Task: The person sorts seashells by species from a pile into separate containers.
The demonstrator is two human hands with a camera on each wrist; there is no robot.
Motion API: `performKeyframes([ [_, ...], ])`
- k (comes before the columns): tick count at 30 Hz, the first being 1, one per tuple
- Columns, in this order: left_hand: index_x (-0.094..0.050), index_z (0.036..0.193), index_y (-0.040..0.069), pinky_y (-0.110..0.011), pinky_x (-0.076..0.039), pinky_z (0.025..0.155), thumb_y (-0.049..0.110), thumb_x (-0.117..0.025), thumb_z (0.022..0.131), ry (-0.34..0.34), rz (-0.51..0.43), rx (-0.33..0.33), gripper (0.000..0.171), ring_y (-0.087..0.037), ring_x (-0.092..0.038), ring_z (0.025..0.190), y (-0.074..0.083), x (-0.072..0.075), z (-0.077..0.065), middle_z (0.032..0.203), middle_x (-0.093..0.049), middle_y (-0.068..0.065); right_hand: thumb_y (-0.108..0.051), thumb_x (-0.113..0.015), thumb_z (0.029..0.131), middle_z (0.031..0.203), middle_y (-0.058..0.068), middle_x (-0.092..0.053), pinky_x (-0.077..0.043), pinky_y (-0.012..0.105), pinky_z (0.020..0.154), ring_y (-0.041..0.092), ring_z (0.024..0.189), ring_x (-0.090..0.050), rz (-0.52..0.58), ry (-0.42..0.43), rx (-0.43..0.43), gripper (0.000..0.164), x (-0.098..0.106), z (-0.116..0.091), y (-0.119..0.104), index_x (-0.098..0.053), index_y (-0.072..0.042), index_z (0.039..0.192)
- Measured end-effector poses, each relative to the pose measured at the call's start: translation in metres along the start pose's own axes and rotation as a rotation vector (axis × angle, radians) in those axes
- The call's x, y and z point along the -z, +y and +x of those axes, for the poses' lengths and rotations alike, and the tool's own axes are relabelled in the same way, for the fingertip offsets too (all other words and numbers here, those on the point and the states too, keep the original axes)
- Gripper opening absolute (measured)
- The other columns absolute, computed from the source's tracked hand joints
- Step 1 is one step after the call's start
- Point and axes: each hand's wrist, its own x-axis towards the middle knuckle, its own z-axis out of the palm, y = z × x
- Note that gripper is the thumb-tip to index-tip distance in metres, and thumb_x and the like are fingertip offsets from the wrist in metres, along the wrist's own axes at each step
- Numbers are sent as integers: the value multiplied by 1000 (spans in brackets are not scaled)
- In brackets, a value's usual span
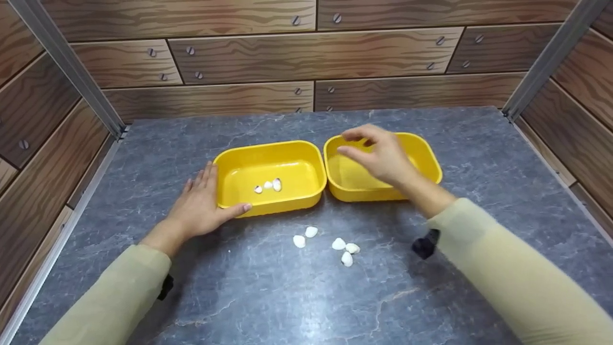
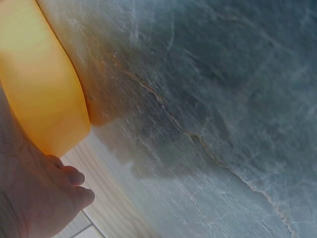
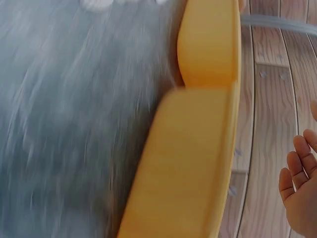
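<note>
Two yellow plastic tubs stand side by side on the table. My left hand rests against the outer end of the left tub, its fingers straight along the wall and the thumb across the front side. Three small white seashells lie inside this tub. Over the right tub hovers my right hand, thumb and fingers bent but apart, with nothing visible between them; it hides part of that tub's inside. In the right wrist view, loosely spread fingers show beyond the tub wall.
Several white shells lie on the dark marbled table in front of the tubs: a pair of shells on the left and a cluster of three shells to the right. Wood-patterned walls with metal corner posts enclose the table's back and sides.
</note>
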Motion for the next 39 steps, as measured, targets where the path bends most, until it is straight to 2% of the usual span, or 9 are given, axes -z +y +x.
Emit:
performKeyframes([
  [7, 7, 166, -5, -61, 1, 128, 82, -55, 92, 8, -9, -9, 130, -43, -4, 162, 1, -3, 1, 175, 4, -25, -32, -81, 97, 138, 14, -68, -49, 53, 109, 33, 129, -61, -140, 39, -37, 52, 53, -17, 24, -68, -4, 139],
  [12, 7, 166, -6, -62, 1, 128, 83, -54, 92, 0, -5, -6, 131, -43, -4, 162, 3, -3, 2, 175, 5, -25, -48, -78, 97, 154, 15, -55, -41, 59, 116, 37, 142, -50, -232, -5, -139, 75, 83, -31, 44, -54, -8, 155],
  [16, 7, 166, -5, -62, 1, 128, 84, -53, 91, -3, -6, -11, 131, -44, -4, 162, 4, -2, 3, 175, 5, -25, -56, -78, 94, 164, 19, -43, -31, 65, 120, 43, 150, -39, -307, -54, -193, 90, 97, -43, 59, -43, -8, 162],
  [20, 7, 166, -6, -62, 1, 128, 84, -52, 92, -4, 4, -14, 131, -44, -4, 161, 3, -1, 1, 175, 4, -26, -54, -80, 92, 169, 24, -31, -20, 69, 123, 49, 154, -28, -352, -111, -191, 100, 101, -52, 76, -34, -4, 166],
  [24, 7, 166, -7, -62, 1, 128, 84, -52, 92, -1, 10, -16, 131, -45, -4, 161, 1, 0, -1, 174, 4, -27, -53, -80, 92, 172, 26, -21, -17, 70, 124, 51, 156, -22, -356, -174, -200, 109, 102, -58, 88, -22, -1, 168],
  [32, 7, 166, -6, -63, 0, 128, 83, -54, 92, 6, -11, -30, 131, -45, -4, 161, 0, 1, -1, 174, 4, -27, -58, -75, 94, 177, 17, -1, -12, 71, 124, 50, 159, -10, -363, -278, -281, 117, 105, -65, 101, -2, -6, 171],
  [39, 7, 166, -6, -63, 0, 128, 85, -54, 91, 11, -12, -31, 132, -45, -5, 161, -1, 1, -1, 175, 3, -26, -57, -74, 94, 177, 11, 10, -14, 74, 121, 55, 157, -12, -336, -321, -268, 120, 101, -70, 110, 4, -9, 171],
])
